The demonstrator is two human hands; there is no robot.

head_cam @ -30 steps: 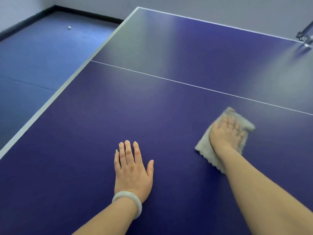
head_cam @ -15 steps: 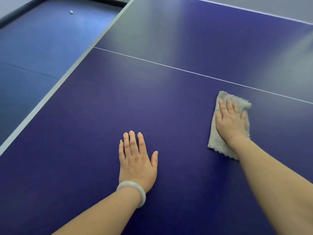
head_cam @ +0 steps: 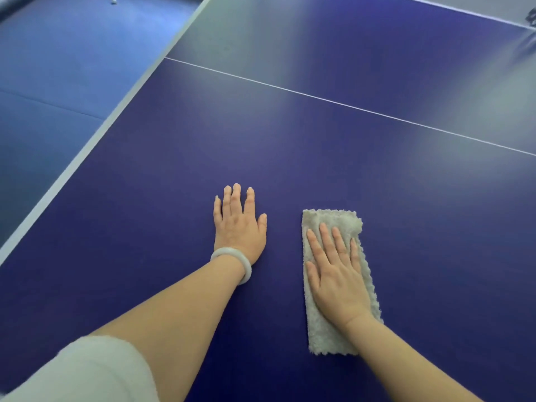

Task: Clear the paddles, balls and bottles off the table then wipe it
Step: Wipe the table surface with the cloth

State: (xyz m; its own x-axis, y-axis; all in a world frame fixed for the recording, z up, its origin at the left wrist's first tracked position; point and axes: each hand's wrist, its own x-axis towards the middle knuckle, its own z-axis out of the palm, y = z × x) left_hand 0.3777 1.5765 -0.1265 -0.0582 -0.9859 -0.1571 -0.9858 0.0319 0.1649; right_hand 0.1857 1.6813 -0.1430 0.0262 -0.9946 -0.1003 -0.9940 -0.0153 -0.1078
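A dark blue table-tennis table [head_cam: 290, 134] fills the view, with a thin white line across it. My right hand [head_cam: 336, 274] lies flat with straight fingers on a pale grey fluffy cloth [head_cam: 333, 221], pressing it onto the table top. My left hand [head_cam: 239, 224], with a pale bangle at the wrist, rests flat on the bare table just left of the cloth. No paddle or bottle shows on the table.
The table's pale left edge [head_cam: 95, 140] runs diagonally, with blue floor [head_cam: 58, 68] beyond it. A small white ball [head_cam: 113, 0] lies on the floor at the far upper left. A net clamp [head_cam: 532, 17] shows at the upper right edge.
My right hand has dragged the cloth toward me and leftward, close to my left hand. The left hand has stayed planted on the table.
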